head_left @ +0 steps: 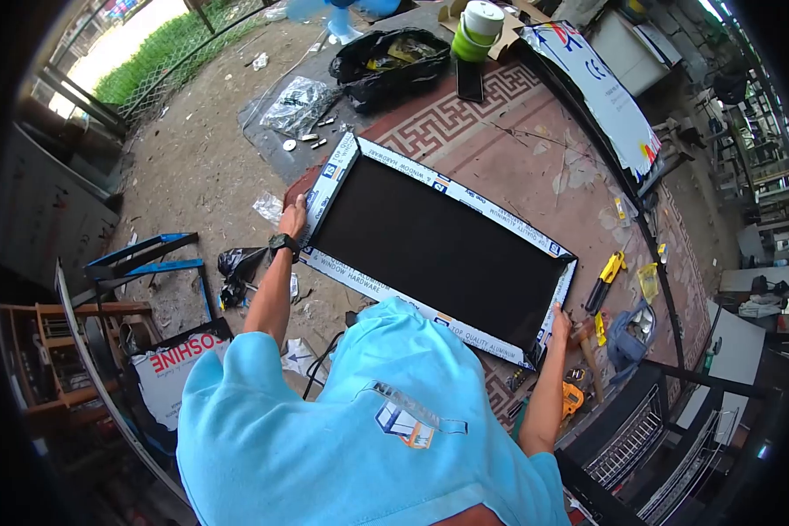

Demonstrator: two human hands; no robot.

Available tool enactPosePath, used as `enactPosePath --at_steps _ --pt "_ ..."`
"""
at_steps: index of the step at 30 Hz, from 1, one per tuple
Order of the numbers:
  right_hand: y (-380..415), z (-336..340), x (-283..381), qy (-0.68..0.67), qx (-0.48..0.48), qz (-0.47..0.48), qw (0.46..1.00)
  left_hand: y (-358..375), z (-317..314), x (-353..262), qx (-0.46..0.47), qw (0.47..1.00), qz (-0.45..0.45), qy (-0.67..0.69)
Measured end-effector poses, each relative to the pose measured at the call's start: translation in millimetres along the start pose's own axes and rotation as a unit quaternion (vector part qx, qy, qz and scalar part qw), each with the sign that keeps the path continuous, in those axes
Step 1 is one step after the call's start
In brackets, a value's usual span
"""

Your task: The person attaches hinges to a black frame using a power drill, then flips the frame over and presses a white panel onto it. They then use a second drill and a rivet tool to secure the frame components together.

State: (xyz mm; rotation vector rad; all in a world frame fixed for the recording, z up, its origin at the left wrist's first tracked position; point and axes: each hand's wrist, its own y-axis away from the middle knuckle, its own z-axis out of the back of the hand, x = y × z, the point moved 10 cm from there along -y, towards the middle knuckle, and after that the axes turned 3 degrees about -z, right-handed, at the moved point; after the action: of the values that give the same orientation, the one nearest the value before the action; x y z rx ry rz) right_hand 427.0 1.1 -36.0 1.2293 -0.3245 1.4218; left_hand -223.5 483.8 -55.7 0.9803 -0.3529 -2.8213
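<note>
A rectangular frame (482,208) wrapped in printed white protective film, with a dark panel (430,250) inside it, is held out in front of my body at a slant. My left hand (294,219), below which a black watch sits on the wrist, grips the frame's left end. At the opposite end, my right hand (559,326) is closed on the lower right corner. The fingers of both hands are partly hidden by the frame's edge.
Beyond the frame lie a black plastic bag (390,66), a green-and-white container (478,31) and a phone (469,81). A yellow-black tool (605,282), a hammer (592,359) and a tape measure (572,396) are at right. Blue metal pieces (162,263) lie left.
</note>
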Motion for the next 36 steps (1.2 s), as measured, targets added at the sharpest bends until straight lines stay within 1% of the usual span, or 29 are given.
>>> enactPosePath --at_steps 1,2,3,4,6,8,9,10,11,12,14,15,16,17,18,20,21,22,23,24,25,26,27,28,30,32,34,35,36 --pt "10 -5 4 -0.078 0.007 -0.078 0.994 2 4 2 -0.003 1.000 0.004 0.001" --pt "23 -10 8 -0.159 0.010 -0.156 0.975 2 3 4 0.020 0.999 0.023 0.035" --pt "11 -14 3 -0.201 0.046 -0.130 0.970 3 1 -3 0.046 0.996 0.037 0.069" --pt "6 -13 12 -0.207 0.039 -0.126 0.970 13 12 -16 0.046 0.997 0.048 0.040" --pt "19 -16 39 -0.254 0.050 -0.092 0.962 20 21 -15 0.044 0.992 0.074 0.094" --pt "20 -1 68 -0.210 -0.027 -0.067 0.975 24 36 -48 0.018 0.982 0.005 0.187" --pt "9 4 69 -0.235 -0.047 -0.096 0.966 11 38 -46 0.022 0.975 0.010 0.220" --pt "3 5 89 -0.317 -0.035 -0.043 0.947 -1 35 -49 0.030 0.967 0.015 0.251" --pt "-11 5 102 -0.380 -0.011 -0.017 0.925 2 40 -83 0.032 0.933 -0.040 0.357" --pt "-21 4 122 -0.418 0.039 0.020 0.908 3 47 -113 0.032 0.882 -0.088 0.462" --pt "-11 7 175 -0.462 0.046 0.062 0.883 -37 36 -125 0.070 0.845 -0.072 0.525" --pt "-15 9 187 -0.472 0.047 0.077 0.877 -48 27 -140 0.082 0.844 -0.082 0.523" --pt "-27 8 194 -0.493 0.069 0.100 0.862 -56 31 -153 0.050 0.855 -0.116 0.503" --pt "-36 10 195 -0.502 0.061 0.115 0.855 -63 38 -162 0.014 0.865 -0.149 0.480" --pt "-45 10 191 -0.512 0.055 0.128 0.848 -59 40 -179 0.020 0.866 -0.157 0.474" --pt "-61 9 173 -0.529 0.048 0.110 0.840 -39 47 -211 0.009 0.873 -0.177 0.454" --pt "-63 7 157 -0.533 0.050 0.089 0.840 -52 42 -204 0.013 0.883 -0.194 0.427" --pt "-43 7 162 -0.522 0.028 0.088 0.848 -62 40 -198 0.002 0.896 -0.214 0.389" --pt "-36 14 169 -0.476 -0.011 0.107 0.873 -62 38 -194 0.001 0.897 -0.181 0.402" --pt "-29 15 174 -0.457 -0.020 0.081 0.885 -65 41 -191 -0.004 0.898 -0.151 0.413" --pt "-40 22 167 -0.423 -0.044 0.041 0.904 -73 54 -195 -0.034 0.913 -0.187 0.361" --pt "-66 29 168 -0.398 -0.015 0.071 0.914 -82 64 -208 -0.070 0.919 -0.224 0.318" --pt "-50 38 207 -0.393 -0.015 0.146 0.908 -71 78 -241 -0.053 0.887 -0.270 0.372" --pt "-46 41 229 -0.404 0.015 0.141 0.904 -55 97 -273 -0.035 0.851 -0.312 0.420" --pt "-53 55 254 -0.390 0.013 0.121 0.913 -90 113 -296 0.036 0.843 -0.285 0.454" --pt "-56 59 283 -0.439 0.059 0.177 0.879 -103 132 -319 0.056 0.870 -0.241 0.427" --pt "-58 59 291 -0.437 0.066 0.170 0.881 -128 133 -324 0.082 0.880 -0.243 0.400" --pt "-66 57 292 -0.435 0.068 0.160 0.884 -63 152 -361 0.008 0.896 -0.341 0.286" --pt "-70 52 288 -0.433 0.070 0.147 0.886 -39 158 -379 -0.083 0.867 -0.452 0.194"
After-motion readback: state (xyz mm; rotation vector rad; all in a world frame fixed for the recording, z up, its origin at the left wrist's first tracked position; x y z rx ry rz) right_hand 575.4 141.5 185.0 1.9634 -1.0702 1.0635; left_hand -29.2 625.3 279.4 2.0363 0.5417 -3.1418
